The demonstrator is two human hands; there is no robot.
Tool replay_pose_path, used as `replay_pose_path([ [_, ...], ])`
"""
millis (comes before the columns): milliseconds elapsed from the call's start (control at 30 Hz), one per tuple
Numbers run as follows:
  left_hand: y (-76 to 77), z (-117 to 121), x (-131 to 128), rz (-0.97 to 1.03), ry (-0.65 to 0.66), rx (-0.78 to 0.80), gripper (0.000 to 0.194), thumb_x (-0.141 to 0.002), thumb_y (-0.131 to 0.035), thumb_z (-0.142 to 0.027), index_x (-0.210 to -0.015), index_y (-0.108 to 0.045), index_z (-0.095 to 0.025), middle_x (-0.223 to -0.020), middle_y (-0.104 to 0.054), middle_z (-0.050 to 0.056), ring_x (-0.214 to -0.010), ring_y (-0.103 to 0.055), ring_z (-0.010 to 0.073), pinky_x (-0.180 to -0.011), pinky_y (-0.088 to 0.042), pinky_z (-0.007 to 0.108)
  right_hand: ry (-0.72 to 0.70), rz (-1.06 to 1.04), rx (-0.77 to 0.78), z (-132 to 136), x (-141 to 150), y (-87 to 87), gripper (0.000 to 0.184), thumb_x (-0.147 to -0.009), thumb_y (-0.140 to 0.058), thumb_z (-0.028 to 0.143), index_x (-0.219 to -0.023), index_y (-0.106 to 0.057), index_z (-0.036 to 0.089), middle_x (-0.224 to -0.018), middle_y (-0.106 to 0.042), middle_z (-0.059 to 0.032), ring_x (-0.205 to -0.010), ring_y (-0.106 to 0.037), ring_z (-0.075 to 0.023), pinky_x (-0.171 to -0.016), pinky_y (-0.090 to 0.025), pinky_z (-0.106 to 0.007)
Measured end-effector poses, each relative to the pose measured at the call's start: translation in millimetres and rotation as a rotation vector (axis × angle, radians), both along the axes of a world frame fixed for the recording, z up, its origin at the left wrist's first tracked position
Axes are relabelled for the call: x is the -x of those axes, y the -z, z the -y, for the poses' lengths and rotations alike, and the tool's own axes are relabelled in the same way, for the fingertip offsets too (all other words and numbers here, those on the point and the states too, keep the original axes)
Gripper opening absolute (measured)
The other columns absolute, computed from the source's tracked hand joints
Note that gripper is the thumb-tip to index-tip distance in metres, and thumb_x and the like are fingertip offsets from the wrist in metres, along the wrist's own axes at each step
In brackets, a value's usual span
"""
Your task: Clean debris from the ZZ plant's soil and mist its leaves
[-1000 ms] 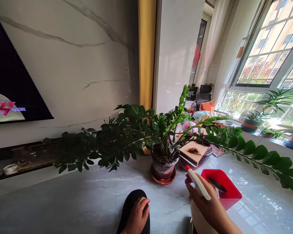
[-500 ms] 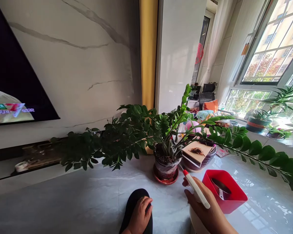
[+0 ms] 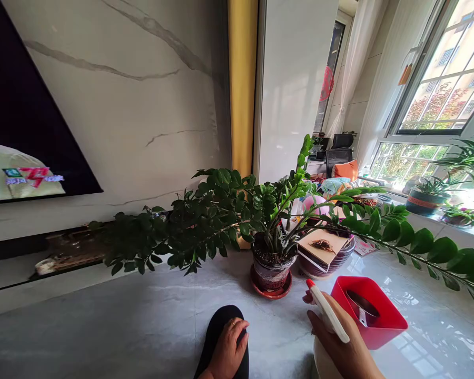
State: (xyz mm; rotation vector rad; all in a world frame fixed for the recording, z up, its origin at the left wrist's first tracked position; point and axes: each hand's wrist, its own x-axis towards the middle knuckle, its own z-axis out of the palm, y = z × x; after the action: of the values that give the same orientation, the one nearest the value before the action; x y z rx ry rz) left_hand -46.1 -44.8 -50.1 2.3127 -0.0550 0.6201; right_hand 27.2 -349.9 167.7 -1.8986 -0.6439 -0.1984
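I have the left hand [image 3: 229,345] loosely curled on the dark-clad knee [image 3: 216,329], nearer me than the plant pot [image 3: 272,276], holding nothing I can see. Right of the pot and nearer me, the spray bottle [image 3: 328,313] looks stiff, probably light, best gripped at its neck; my right hand [image 3: 349,331] wraps its head, red nozzle [image 3: 310,283] tipped forward.

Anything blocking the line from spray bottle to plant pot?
Nothing visible between the spray bottle in the right hand and the plant pot. The red bin is on the hand's far side; the bowl sits right of the pot.
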Motion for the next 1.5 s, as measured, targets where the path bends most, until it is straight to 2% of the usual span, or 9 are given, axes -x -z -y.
replay_pose_path([
  [267,6.8,-2,-2,0.013,0.002,-0.010,0.024,-0.102,-0.056,-0.032,-0.112,-0.075,-0.022,-0.107,-0.078,0.011,-0.100,-0.075,0.0274,-0.090,-0.066,0.046,0.100,0.077,-0.049,-3,4,-8.6,0.036,-0.098,-0.065,0.039,-0.128,-0.073,0.022,-0.122,-0.078,-0.0123,-0.100,-0.077,-0.0278,-0.082,-0.066,-0.035],
  [433,8.6,-3,-3,0.022,-0.010,-0.031,0.032,-0.105,-0.051,-0.042,-0.111,-0.076,-0.023,-0.107,-0.079,0.012,-0.100,-0.076,0.0275,-0.089,-0.066,0.045,0.106,0.016,-0.040,4,-2,3.1,0.030,-0.099,-0.064,0.045,-0.118,-0.073,0.022,-0.108,-0.079,-0.0089,-0.093,-0.076,-0.0249,-0.080,-0.064,-0.031],
  [667,1.2,-2,-3,0.071,0.001,-0.055,0.030,-0.106,-0.053,-0.044,-0.110,-0.075,-0.025,-0.103,-0.079,0.008,-0.095,-0.076,0.0249,-0.085,-0.067,0.041,0.176,-0.028,-0.049,9,-9,19.3,0.030,-0.097,-0.065,0.049,-0.107,-0.072,0.022,-0.087,-0.075,-0.0043,-0.073,-0.070,-0.0214,-0.068,-0.060,-0.029],
  [733,-3.0,-1,-3,0.079,0.004,-0.060,0.029,-0.106,-0.053,-0.043,-0.109,-0.075,-0.025,-0.102,-0.079,0.007,-0.094,-0.076,0.0241,-0.084,-0.066,0.039,0.194,-0.035,-0.065,13,-11,23.8,0.032,-0.098,-0.065,0.049,-0.110,-0.073,0.021,-0.092,-0.075,-0.0060,-0.076,-0.071,-0.0223,-0.070,-0.061,-0.030],
  [867,-11.0,0,-3,0.128,0.008,-0.078,0.031,-0.109,-0.048,-0.041,-0.097,-0.072,-0.025,-0.093,-0.077,0.004,-0.086,-0.075,0.0204,-0.078,-0.064,0.033,0.209,-0.014,-0.133,19,-11,29.3,0.039,-0.100,-0.066,0.047,-0.129,-0.070,0.021,-0.119,-0.075,-0.0117,-0.098,-0.073,-0.0259,-0.081,-0.062,-0.033],
  [967,-11.2,-2,-5,0.248,-0.071,-0.131,0.039,-0.110,-0.043,-0.040,-0.086,-0.069,-0.024,-0.083,-0.074,0.003,-0.077,-0.072,0.0189,-0.072,-0.061,0.031,0.253,0.024,-0.190,20,-10,27.1,0.045,-0.100,-0.066,0.045,-0.139,-0.065,0.022,-0.130,-0.073,-0.0129,-0.114,-0.071,-0.0283,-0.086,-0.062,-0.035],
  [1067,-5.8,-6,-6,0.307,-0.146,-0.166,0.044,-0.110,-0.044,-0.044,-0.080,-0.069,-0.024,-0.078,-0.072,0.003,-0.075,-0.072,0.0197,-0.073,-0.062,0.031,0.296,0.037,-0.220,19,-11,23.0,0.049,-0.100,-0.066,0.045,-0.143,-0.064,0.023,-0.131,-0.073,-0.0132,-0.116,-0.071,-0.0291,-0.087,-0.063,-0.036],
  [1267,0.2,-11,-3,0.228,-0.133,-0.128,0.050,-0.109,-0.041,-0.054,-0.087,-0.075,-0.024,-0.088,-0.077,0.008,-0.085,-0.075,0.0239,-0.080,-0.065,0.036,0.273,-0.011,-0.237,23,-16,25.1,0.044,-0.097,-0.068,0.048,-0.129,-0.072,0.018,-0.117,-0.077,-0.0144,-0.098,-0.075,-0.0281,-0.074,-0.064,-0.034],
  [1500,-12.8,-7,-5,0.190,-0.042,-0.105,0.038,-0.109,-0.045,-0.041,-0.084,-0.069,-0.024,-0.084,-0.072,0.004,-0.079,-0.072,0.0199,-0.075,-0.062,0.031,0.244,-0.082,-0.216,23,-12,31.3,0.037,-0.096,-0.069,0.051,-0.114,-0.076,0.020,-0.093,-0.076,-0.0081,-0.076,-0.071,-0.0239,-0.062,-0.061,-0.031],
])
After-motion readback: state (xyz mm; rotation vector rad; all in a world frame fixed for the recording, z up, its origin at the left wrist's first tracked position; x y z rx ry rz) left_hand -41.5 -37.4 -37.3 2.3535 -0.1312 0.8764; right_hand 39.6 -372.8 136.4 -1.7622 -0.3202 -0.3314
